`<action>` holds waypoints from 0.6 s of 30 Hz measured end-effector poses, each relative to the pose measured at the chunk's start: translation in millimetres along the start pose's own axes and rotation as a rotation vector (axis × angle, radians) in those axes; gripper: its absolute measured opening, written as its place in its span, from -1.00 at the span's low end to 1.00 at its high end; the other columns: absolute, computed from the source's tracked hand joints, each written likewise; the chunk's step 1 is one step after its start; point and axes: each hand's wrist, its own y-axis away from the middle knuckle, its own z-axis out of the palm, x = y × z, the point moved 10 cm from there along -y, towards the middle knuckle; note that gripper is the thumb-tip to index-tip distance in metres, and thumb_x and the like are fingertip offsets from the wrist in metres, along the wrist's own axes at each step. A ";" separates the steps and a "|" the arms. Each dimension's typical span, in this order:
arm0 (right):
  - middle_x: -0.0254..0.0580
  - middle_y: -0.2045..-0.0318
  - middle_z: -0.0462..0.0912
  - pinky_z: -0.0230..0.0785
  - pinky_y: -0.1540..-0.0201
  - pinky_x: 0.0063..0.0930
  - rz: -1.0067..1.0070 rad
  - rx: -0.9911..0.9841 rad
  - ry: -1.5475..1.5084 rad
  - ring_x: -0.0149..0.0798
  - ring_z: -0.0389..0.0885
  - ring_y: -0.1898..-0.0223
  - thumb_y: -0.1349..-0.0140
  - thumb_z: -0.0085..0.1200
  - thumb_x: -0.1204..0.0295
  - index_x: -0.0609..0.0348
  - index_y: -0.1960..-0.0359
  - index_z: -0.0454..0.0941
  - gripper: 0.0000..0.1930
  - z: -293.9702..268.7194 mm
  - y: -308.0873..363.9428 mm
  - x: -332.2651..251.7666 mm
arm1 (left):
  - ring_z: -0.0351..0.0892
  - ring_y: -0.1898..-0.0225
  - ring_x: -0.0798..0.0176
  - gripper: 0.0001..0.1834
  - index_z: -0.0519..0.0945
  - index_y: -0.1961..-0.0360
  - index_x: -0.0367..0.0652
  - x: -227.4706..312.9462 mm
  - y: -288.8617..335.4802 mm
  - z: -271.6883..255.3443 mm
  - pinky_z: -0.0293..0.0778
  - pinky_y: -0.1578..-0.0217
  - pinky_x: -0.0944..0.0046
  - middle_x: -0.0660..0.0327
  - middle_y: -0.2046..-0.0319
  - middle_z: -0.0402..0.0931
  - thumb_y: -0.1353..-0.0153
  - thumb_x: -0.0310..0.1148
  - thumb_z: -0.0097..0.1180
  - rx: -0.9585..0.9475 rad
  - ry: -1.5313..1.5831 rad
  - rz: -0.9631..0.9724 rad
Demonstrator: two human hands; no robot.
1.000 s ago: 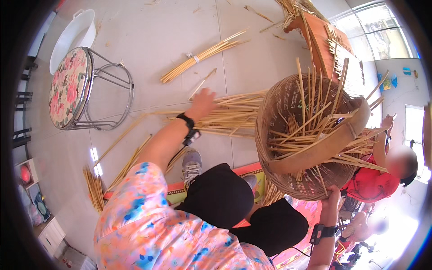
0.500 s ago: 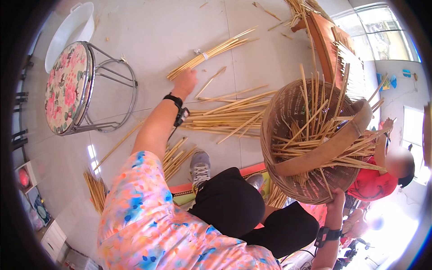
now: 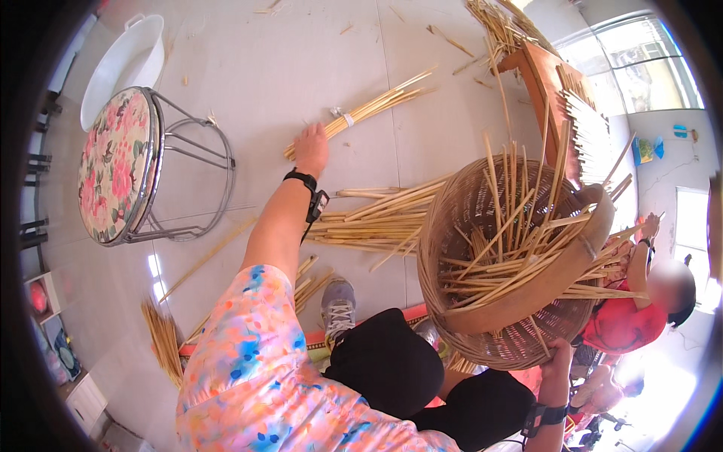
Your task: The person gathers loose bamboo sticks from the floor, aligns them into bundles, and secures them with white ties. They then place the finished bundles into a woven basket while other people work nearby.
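My left hand (image 3: 311, 151) reaches down to the floor, its fingers apart over the near end of a tied bundle of straw-coloured stalks (image 3: 369, 108). Whether they touch it, I cannot tell. With my right hand (image 3: 559, 358) I grip the lower rim of a round woven basket (image 3: 440, 248), tilted beside my knee. Its wide flat handle (image 3: 520, 307) arches across the mouth, and many loose stalks (image 3: 497, 260) stick out of it. More stalks (image 3: 369, 226) lie in a loose pile on the floor between my left forearm and the basket.
A flower-patterned stool (image 3: 117, 166) stands at the left, before a white tub (image 3: 124, 64). An orange-brown wooden bench (image 3: 538, 83) bears stalks at the far right. A person in red (image 3: 621, 320) is beyond the basket. Another bundle (image 3: 160, 335) lies at the lower left.
My left hand has loosened from a closed shape and its fingers now spread over the bundle's end. The basket has shifted left and nearer. A short stalk beside the bundle no longer shows.
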 end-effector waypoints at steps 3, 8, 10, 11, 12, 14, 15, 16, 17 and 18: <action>0.01 0.24 0.52 0.58 0.30 -0.17 -0.010 -0.015 0.003 -0.01 0.59 0.29 0.22 -0.15 0.61 0.42 0.12 0.34 -0.53 -3.4 -11.6 3.6 | 0.49 0.12 0.00 -0.79 0.45 0.22 -0.19 -9.7 5.1 25.2 0.47 0.17 0.03 0.05 0.20 0.43 -0.09 -0.40 0.02 -0.253 0.115 -0.018; 0.02 0.22 0.52 0.58 0.28 -0.18 0.024 -0.064 0.014 -0.01 0.59 0.28 0.22 -0.15 0.61 0.44 0.10 0.34 -0.51 -7.4 -26.6 7.6 | 0.52 0.25 -0.16 -0.65 0.34 0.13 -0.22 -19.8 46.3 1.2 0.48 0.24 -0.05 -0.05 0.22 0.44 -0.04 -0.40 0.07 -0.222 0.334 -0.100; 0.02 0.21 0.52 0.57 0.25 -0.16 0.016 -0.031 0.034 0.00 0.59 0.26 0.22 -0.15 0.62 0.44 0.09 0.34 -0.50 -11.1 -24.3 3.9 | 0.52 0.27 -0.17 -0.66 0.35 0.13 -0.21 -37.1 71.2 -26.7 0.47 0.27 -0.06 -0.06 0.23 0.45 -0.04 -0.40 0.07 -0.288 0.361 -0.218; 0.03 0.20 0.52 0.55 0.21 -0.15 0.000 -0.101 0.000 0.01 0.57 0.22 0.22 -0.15 0.62 0.42 0.08 0.34 -0.50 -7.5 -26.8 3.6 | 0.52 0.28 -0.18 -0.66 0.35 0.13 -0.20 -51.4 88.0 -38.9 0.47 0.28 -0.07 -0.07 0.24 0.46 -0.05 -0.39 0.06 -0.321 0.368 -0.288; 0.02 0.19 0.52 0.55 0.21 -0.15 -0.005 -0.126 -0.012 0.01 0.57 0.22 0.22 -0.15 0.62 0.41 0.08 0.34 -0.50 -9.6 -30.9 6.5 | 0.52 0.28 -0.18 -0.66 0.35 0.12 -0.20 -69.9 105.5 -52.0 0.46 0.28 -0.07 -0.06 0.25 0.47 -0.05 -0.40 0.06 -0.266 0.322 -0.308; 0.01 0.19 0.52 0.55 0.20 -0.15 -0.009 -0.178 -0.064 0.02 0.57 0.22 0.21 -0.15 0.63 0.41 0.08 0.34 -0.50 -19.7 -42.8 15.8 | 0.52 0.29 -0.17 -0.65 0.35 0.09 -0.19 -100.4 128.8 -87.4 0.45 0.29 -0.08 -0.05 0.26 0.48 -0.06 -0.41 0.04 -0.147 0.212 -0.324; -0.01 0.20 0.53 0.56 0.20 -0.17 0.003 -0.156 -0.070 0.00 0.58 0.24 0.21 -0.15 0.62 0.41 0.11 0.35 -0.52 -21.6 -44.8 20.5 | 0.52 0.30 -0.17 -0.65 0.35 0.08 -0.18 -121.1 144.6 -99.6 0.45 0.30 -0.08 -0.05 0.26 0.48 -0.06 -0.42 0.04 -0.105 0.146 -0.295; -0.02 0.21 0.53 0.56 0.20 -0.17 0.026 -0.170 -0.054 0.00 0.58 0.25 0.21 -0.15 0.62 0.40 0.12 0.36 -0.53 -15.0 -45.4 21.0 | 0.53 0.31 -0.17 -0.64 0.35 0.08 -0.16 -146.7 158.5 -105.7 0.45 0.31 -0.08 -0.04 0.27 0.48 -0.06 -0.42 0.04 -0.069 0.081 -0.272; -0.03 0.21 0.53 0.56 0.19 -0.17 0.049 -0.168 -0.032 -0.01 0.58 0.25 0.21 -0.15 0.62 0.39 0.12 0.36 -0.54 -14.8 -41.5 19.3 | 0.53 0.32 -0.17 -0.64 0.35 0.07 -0.15 -163.4 175.7 -108.9 0.45 0.32 -0.08 -0.03 0.27 0.48 -0.06 -0.43 0.04 -0.048 0.025 -0.245; -0.04 0.21 0.53 0.56 0.19 -0.17 0.064 -0.170 -0.016 -0.02 0.59 0.25 0.21 -0.14 0.62 0.38 0.13 0.36 -0.54 -13.5 -40.6 18.7 | 0.53 0.28 -0.14 -0.65 0.36 0.07 -0.14 -178.3 189.0 -111.0 0.44 0.31 -0.07 -0.01 0.25 0.48 -0.06 -0.44 0.03 -0.111 -0.044 -0.268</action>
